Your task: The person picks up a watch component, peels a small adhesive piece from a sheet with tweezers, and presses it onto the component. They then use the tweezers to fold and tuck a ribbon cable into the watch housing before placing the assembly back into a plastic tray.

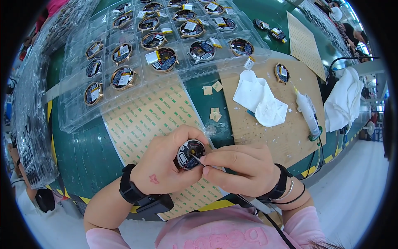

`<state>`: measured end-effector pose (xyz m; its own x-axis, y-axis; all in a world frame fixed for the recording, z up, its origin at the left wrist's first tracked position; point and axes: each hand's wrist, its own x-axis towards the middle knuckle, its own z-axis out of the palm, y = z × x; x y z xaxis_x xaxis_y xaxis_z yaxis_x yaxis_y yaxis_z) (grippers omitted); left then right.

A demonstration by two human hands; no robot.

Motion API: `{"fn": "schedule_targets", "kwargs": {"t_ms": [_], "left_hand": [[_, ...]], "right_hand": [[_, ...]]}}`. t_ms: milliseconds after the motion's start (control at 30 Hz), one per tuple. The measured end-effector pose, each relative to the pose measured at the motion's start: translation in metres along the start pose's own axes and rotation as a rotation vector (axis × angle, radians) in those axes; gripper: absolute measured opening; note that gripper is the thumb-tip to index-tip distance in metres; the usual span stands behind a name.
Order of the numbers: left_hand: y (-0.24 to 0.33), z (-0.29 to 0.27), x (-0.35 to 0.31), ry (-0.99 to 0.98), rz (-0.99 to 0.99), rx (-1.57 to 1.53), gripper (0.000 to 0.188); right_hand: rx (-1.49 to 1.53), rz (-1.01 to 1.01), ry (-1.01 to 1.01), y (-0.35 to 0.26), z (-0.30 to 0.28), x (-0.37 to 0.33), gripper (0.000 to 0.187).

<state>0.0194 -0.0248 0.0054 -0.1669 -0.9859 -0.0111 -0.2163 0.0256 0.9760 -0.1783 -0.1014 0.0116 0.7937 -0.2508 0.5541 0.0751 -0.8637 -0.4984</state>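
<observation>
My left hand [163,159] is closed round a round smartwatch body [185,161], its open side facing up with the dark circuit board inside showing. In my right hand [244,168] a thin pointed metal tool [199,160] is pinched between thumb and fingers. Its tip reaches over the board, near the middle; whether it touches cannot be made out. Most of the tool is hidden by my fingers. Beneath both hands lies a tan adhesive-backing sheet [145,116] with green print.
A clear plastic tray [68,103] holds several watch bodies, some with small silver batteries. On a brown board [248,141] are white cloths [269,110], a watch body [282,73] and a white glue-gun-like tool [306,110] with a cable. Small tan squares [215,114] lie on the green mat.
</observation>
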Motion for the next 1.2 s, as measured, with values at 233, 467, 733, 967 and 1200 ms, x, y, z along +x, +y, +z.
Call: {"fn": "schedule_targets", "kwargs": {"t_ms": [233,467,733,967,1200], "left_hand": [[-0.004,0.001,-0.002,0.007,-0.002,0.03,0.04],[-0.008,0.002,-0.002,-0.001,0.012,-0.012,0.044],[-0.005,0.002,-0.001,-0.007,0.038,0.066,0.044],[-0.003,0.002,-0.001,0.034,-0.005,0.039,0.039],[-0.004,0.002,-0.001,0.033,-0.012,0.04,0.044]], "right_hand": [[-0.083,-0.01,0.027,-0.004,0.002,0.001,0.02],[0.11,0.107,0.025,0.001,-0.001,0.002,0.02],[0.177,0.114,0.001,0.005,-0.003,0.002,0.02],[0.038,0.002,0.006,0.004,0.001,0.002,0.017],[-0.074,-0.033,0.045,-0.002,0.005,0.003,0.015]]}}
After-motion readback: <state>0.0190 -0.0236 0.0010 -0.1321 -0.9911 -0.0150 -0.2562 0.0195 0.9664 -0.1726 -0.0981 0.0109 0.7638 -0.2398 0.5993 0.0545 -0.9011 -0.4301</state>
